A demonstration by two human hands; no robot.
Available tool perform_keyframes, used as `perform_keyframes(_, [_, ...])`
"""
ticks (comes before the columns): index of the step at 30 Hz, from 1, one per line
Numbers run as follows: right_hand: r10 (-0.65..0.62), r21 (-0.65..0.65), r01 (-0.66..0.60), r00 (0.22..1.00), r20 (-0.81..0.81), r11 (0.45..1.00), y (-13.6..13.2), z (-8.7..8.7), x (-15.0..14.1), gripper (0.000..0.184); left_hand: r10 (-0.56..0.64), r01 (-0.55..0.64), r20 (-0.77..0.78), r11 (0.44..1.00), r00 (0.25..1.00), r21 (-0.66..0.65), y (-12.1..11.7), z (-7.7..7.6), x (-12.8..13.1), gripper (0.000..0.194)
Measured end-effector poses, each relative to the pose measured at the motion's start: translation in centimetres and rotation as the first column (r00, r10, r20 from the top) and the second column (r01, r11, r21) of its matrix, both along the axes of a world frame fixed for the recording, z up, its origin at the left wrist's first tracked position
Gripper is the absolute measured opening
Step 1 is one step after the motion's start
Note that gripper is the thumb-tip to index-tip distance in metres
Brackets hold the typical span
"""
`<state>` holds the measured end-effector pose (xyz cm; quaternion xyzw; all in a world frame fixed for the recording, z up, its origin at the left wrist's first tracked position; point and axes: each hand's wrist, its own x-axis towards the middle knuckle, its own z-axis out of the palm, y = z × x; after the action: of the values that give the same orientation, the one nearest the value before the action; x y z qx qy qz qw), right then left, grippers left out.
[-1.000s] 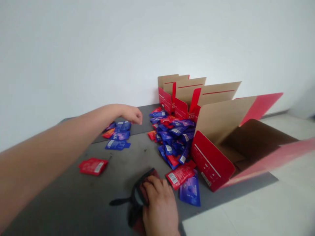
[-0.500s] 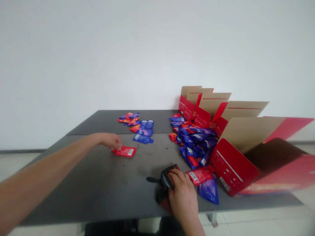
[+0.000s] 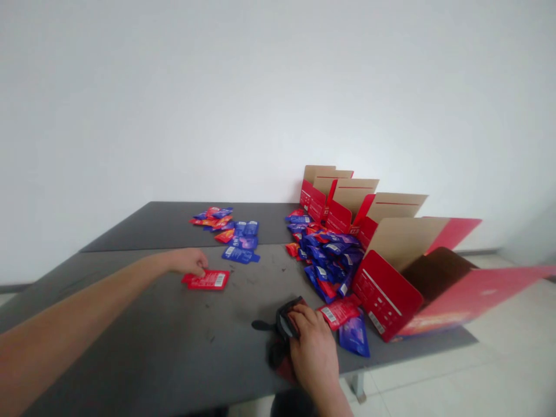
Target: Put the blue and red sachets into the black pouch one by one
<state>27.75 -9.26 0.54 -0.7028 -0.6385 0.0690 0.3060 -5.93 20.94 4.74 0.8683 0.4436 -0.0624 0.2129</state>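
Observation:
My left hand [image 3: 190, 262] is at a red pouch [image 3: 212, 280] on the grey table, its fingers closed in a pinch at the pouch's upper edge. The pouch lies flat with a white barcode label facing up. Near the table's front edge, my right hand [image 3: 313, 346] is wrapped round a black and dark-red object [image 3: 284, 324] with a thin dark tab sticking out to the left; its kind cannot be made out. Just right of that hand, another red pouch [image 3: 341, 311] overlaps a blue-purple pouch [image 3: 355, 335].
A heap of blue and red pouches [image 3: 332, 260] leans against a row of open red cardboard boxes [image 3: 386, 292] on the right. Farther back on the left is a smaller group of pouches [image 3: 238, 253]. A white wall [image 3: 243, 104] stands behind the table [image 3: 143, 341].
My left hand has come down from above the table to the red pouch and closed on its edge. My right hand keeps its hold on the dark object. The view has shifted.

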Motion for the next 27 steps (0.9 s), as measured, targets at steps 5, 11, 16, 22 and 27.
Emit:
perform_keyframes(5, [0.001, -0.006, -0.001, 1.000, 0.013, 1.000, 0.0, 0.1, 0.0, 0.045, 0.048, -0.050, -0.023, 0.995, 0.999, -0.086, -1.4, -0.9, -2.6, 0.080])
perform_keyframes(11, [0.009, -0.002, -0.009, 1.000, 0.008, 1.000, 0.0, 0.0, 0.0, 0.045, 0.082, -0.083, -0.023, 0.995, 0.996, -0.056, -3.6, -0.6, -2.2, 0.093])
perform_keyframes(16, [0.013, 0.013, -0.013, 1.000, 0.016, 1.000, 0.1, -0.1, 0.1, 0.041, 0.106, -0.106, 0.007, 0.994, 0.994, 0.036, -4.4, -1.0, -0.7, 0.050])
perform_keyframes(22, [0.013, -0.003, -0.013, 0.999, 0.039, 1.000, 0.1, -0.1, 0.1, 0.041, 0.052, -0.052, 0.004, 0.998, 0.999, -0.023, -4.6, -0.2, 0.1, 0.035])
perform_keyframes(27, [0.021, 0.002, -0.021, 0.998, 0.058, 1.000, 0.1, 0.1, -0.1, 0.038, 0.069, -0.039, 0.095, 0.957, 0.993, -0.288, -6.5, 0.4, 1.4, 0.031])
